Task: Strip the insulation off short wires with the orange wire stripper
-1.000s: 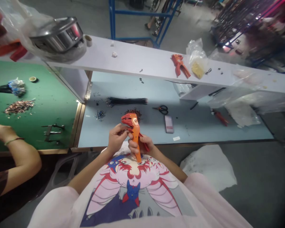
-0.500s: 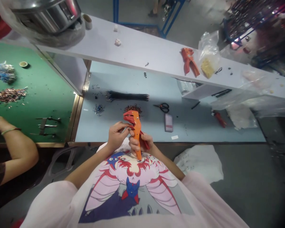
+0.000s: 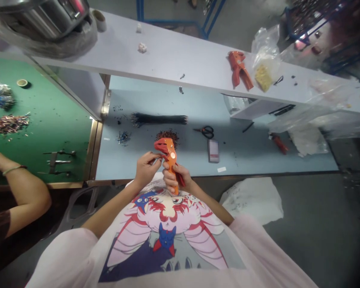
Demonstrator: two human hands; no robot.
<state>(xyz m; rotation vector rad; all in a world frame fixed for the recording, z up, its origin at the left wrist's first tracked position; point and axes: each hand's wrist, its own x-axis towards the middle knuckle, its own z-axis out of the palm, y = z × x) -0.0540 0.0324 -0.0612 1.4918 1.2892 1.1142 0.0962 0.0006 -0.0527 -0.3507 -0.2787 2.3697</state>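
Observation:
My right hand is wrapped round the handles of an orange and red wire stripper, held upright in front of my chest with its jaws at the top, pointing left. Just left of the tool, my left hand is closed in a pinch. Between its fingertips and the red part below the jaws shows a thin dark wire, mostly hidden by the fingers. Behind the jaws, a pile of copper-coloured scraps lies on the blue table. Farther back lies a bundle of black wires.
Scissors and a phone-like block lie right of the scraps. A second orange tool and a bag with yellow contents are on the white shelf. At left, a co-worker's arm rests by the green table.
The view has shifted slightly. The wire stripper has turned a little, so a pale round spot now shows on its body. My left hand stays pinched beside it.

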